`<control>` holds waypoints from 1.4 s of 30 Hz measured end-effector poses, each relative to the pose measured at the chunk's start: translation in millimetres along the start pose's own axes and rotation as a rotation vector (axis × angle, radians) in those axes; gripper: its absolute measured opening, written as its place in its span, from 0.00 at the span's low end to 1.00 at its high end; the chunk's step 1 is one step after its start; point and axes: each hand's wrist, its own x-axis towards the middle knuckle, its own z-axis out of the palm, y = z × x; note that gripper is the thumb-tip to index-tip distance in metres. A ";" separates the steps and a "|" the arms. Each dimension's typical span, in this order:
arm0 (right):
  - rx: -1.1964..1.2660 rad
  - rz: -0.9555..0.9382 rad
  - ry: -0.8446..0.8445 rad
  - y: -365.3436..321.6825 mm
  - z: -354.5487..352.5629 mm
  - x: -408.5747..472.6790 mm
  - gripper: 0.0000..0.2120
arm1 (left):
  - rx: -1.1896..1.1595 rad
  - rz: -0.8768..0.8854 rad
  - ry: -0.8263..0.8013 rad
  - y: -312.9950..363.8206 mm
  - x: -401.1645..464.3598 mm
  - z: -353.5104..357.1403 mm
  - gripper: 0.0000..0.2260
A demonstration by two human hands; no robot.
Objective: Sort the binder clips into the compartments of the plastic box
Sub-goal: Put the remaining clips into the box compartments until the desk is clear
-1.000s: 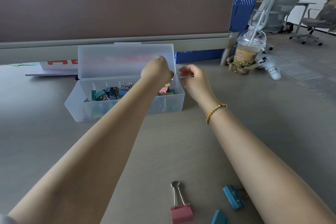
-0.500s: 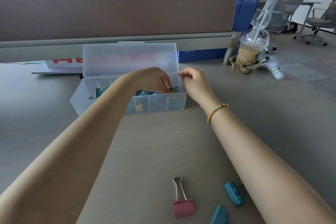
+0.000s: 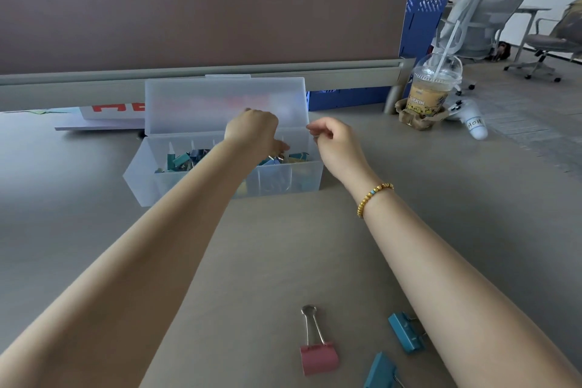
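Left hand (image 3: 252,131) reaching down into right-hand compartments of translucent plastic box (image 3: 289,183), fingers curled among the clips; whether anything is pinched, cannot tell. Right hand (image 3: 335,142) hovering at box's 3 o'clock end, grip loosely curled, apparently empty. Three binder clips loose on desk (image 3: 472,198) at 6 o'clock: pink clip (image 3: 318,357), teal clip (image 3: 405,336), second teal clip (image 3: 381,372) (partly cropped). Judged light, stiff, springy, smooth-bodied; best pinched by the wire handles or across body sides.
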 end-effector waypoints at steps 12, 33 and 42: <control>0.019 -0.019 0.018 -1.9 -19.4 -28.0 0.17 | -0.404 0.071 0.353 7.4 -44.8 -0.9 0.12; -0.144 0.098 -0.703 16.5 -94.4 -207.0 0.55 | -0.193 0.478 -0.593 28.5 -206.1 34.4 0.40; -0.550 -0.036 -0.571 19.6 -60.9 -199.2 0.34 | -0.430 0.479 -0.164 32.9 -200.9 54.4 0.20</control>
